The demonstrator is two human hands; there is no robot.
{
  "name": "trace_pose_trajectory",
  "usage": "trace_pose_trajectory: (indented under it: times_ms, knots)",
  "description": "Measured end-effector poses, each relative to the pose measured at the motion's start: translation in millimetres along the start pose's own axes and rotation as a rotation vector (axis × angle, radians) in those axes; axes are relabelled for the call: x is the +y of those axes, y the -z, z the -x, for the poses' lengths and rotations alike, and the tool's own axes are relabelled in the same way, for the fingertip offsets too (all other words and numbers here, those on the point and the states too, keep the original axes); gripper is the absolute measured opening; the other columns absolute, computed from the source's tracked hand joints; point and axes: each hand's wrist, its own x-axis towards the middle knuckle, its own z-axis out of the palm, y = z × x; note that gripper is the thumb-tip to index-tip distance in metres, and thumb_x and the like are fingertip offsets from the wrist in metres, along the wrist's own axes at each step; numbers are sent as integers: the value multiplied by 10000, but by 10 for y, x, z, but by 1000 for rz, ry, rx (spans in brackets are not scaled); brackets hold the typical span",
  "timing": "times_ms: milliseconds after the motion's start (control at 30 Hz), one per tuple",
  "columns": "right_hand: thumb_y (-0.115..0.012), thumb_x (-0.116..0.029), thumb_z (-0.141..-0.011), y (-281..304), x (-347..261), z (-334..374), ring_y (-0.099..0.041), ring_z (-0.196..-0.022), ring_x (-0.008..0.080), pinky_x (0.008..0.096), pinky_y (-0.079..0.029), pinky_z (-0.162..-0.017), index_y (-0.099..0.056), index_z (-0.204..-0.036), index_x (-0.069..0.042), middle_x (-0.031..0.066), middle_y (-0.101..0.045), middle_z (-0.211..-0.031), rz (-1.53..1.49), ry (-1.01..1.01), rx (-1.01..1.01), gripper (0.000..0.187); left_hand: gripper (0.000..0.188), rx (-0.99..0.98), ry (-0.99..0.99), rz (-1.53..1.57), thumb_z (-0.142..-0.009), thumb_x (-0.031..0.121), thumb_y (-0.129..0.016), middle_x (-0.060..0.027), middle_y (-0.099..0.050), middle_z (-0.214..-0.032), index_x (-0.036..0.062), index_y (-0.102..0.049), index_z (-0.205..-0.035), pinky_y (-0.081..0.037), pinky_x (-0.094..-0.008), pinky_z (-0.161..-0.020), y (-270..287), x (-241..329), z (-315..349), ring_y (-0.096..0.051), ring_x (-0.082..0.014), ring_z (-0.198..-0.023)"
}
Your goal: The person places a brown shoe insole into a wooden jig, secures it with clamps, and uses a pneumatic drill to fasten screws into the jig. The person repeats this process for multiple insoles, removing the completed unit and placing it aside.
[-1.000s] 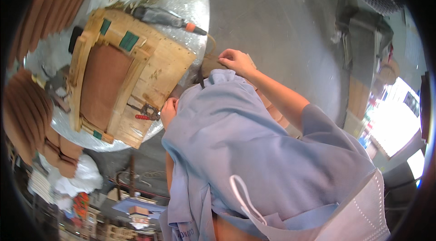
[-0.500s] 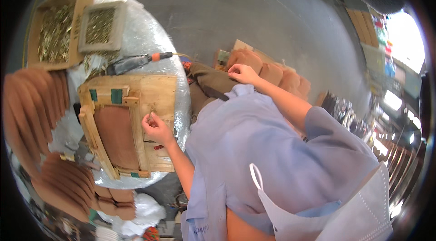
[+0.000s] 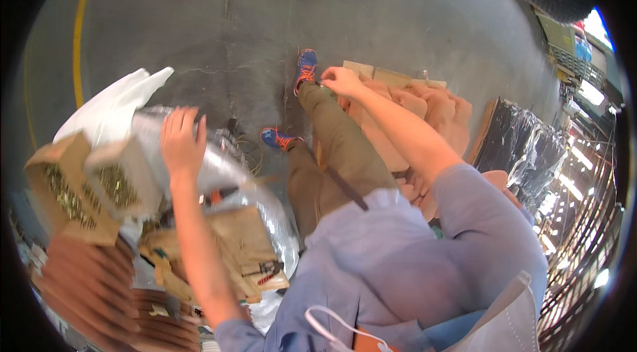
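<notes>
A: Where are you holding your left hand (image 3: 181, 143)?

B: You're holding it out at the left, over the far part of the silvery, wrapped table (image 3: 225, 163). Your fingers are stretching straight and loose, your thumb is standing apart, and nothing is showing in your grasp. I cannot tell whether you're touching the table.

A: And your right hand (image 3: 342, 81)?

B: You're keeping it farther out, toward the middle, above your trouser leg (image 3: 345, 136) and just right of your far shoe (image 3: 306, 67). Its fingers are curling toward the thumb; I cannot tell whether they're gripping anything.

A: Where is the wooden frame (image 3: 242, 229) lying?

B: It's lying on the near part of the table, and your left forearm is crossing above it. A red-and-black clamp (image 3: 269, 272) is resting on its right part.

A: What else are you having around you?

B: A pale box (image 3: 144, 169) is standing left of your left hand, and a cardboard box (image 3: 103, 229) is standing beside it, both holding small brassy pieces (image 3: 66, 199). A white sheet (image 3: 109, 110) is spreading beyond them. Stacked brown panels (image 3: 86, 292) are sitting at the near left, while a pile of brown pieces (image 3: 431, 113) is lying right of your legs.
</notes>
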Motion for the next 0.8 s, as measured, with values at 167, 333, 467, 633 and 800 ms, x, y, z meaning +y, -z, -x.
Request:
trace_pose_trajectory:
  times_ms: [167,333,467,633,800]
  knots:
    - [-728,-321,-881,-393,327,-2225,-733,-1088,340,459,-582,-952,-763,-1188,-184,120,-785,-1136,58,-133,105,338,161,-78,134,31,-919,110,-746,-138,-750,-978,17,-752,-1050,-532,-538,-1041,-52,-85,-25,-711,-325,-898]
    - [-747,-339,-901,-600,745,-4050,-738,-1094,304,461,-584,-953,-738,-1234,-238,49,-794,-1133,112,-210,175,348,252,-311,226,-51,-978,187,-714,-161,-781,-1026,-22,-766,-1107,-531,-538,-1037,74,-62,-211,-747,-334,-944]
    - [-725,-336,-938,-852,1126,-5136,-732,-1101,302,486,-581,-942,-723,-1256,-281,21,-790,-1129,397,18,242,322,296,-429,249,-143,-1033,266,-691,-154,-802,-970,-11,-791,-1058,-579,-476,-930,-50,-1,-440,-760,-302,-871]
    - [-790,-243,-878,-1066,1330,-5572,-703,-1009,386,488,-574,-862,-707,-1094,-142,156,-725,-1065,497,229,228,252,335,-587,313,-246,-1039,299,-655,-156,-803,-978,-4,-796,-1052,-560,-491,-939,-69,37,-532,-751,-331,-857]
    - [-760,-252,-905,-1183,1598,-5585,-710,-1016,383,495,-575,-870,-706,-1102,-135,151,-737,-1065,649,237,145,236,310,-629,316,-328,-1012,283,-674,-137,-790,-926,0,-800,-1023,-571,-477,-894,-72,15,-471,-751,-327,-844]
